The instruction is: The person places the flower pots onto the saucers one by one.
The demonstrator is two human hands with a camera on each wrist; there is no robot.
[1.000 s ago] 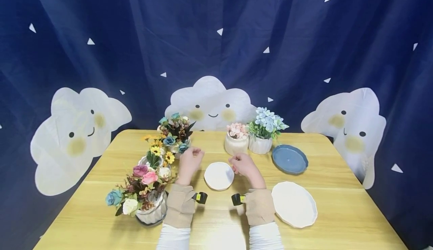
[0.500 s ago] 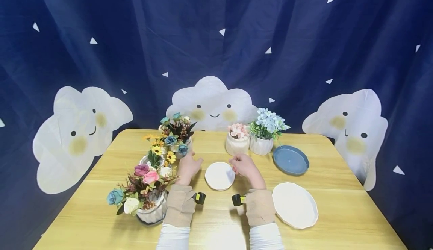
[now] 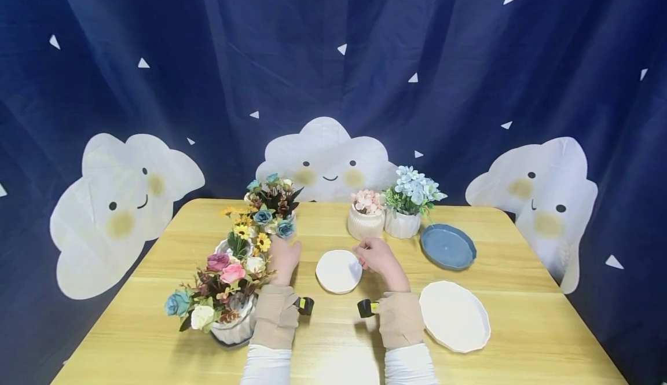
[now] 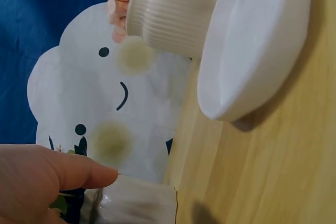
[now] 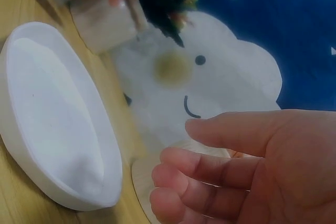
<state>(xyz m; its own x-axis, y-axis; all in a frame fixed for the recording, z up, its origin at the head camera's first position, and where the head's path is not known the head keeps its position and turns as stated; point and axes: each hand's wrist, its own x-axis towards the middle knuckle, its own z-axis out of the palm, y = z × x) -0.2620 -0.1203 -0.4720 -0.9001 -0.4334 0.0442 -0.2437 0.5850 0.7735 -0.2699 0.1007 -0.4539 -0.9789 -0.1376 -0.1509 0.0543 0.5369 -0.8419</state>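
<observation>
My left hand (image 3: 283, 259) reaches in at the edge of the artificial flower arrangements, its thumb straight. Its fingertips are partly hidden behind the yellow flowers (image 3: 263, 242) in the head view. In the right wrist view its fingers hang beside a white pot (image 5: 105, 24), which holds the blue-rose arrangement (image 3: 263, 217). My right hand (image 3: 377, 259) hovers by the right rim of a small white saucer (image 3: 339, 271). Its fingers are loosely curled with nothing between them, as the right wrist view shows. In the left wrist view, the left thumb (image 4: 86, 171) overlaps the white pot.
A ribbed pot of pink flowers (image 3: 366, 223) and a white pot of blue flowers (image 3: 402, 224) stand at the back. On the right lie a blue-grey saucer (image 3: 447, 247) and a larger white saucer (image 3: 454, 316). A rose pot (image 3: 234, 324) stands front left on a dark saucer.
My left hand has moved left, away from the small saucer and in toward the flower pots. The right hand has stayed by the saucer's rim.
</observation>
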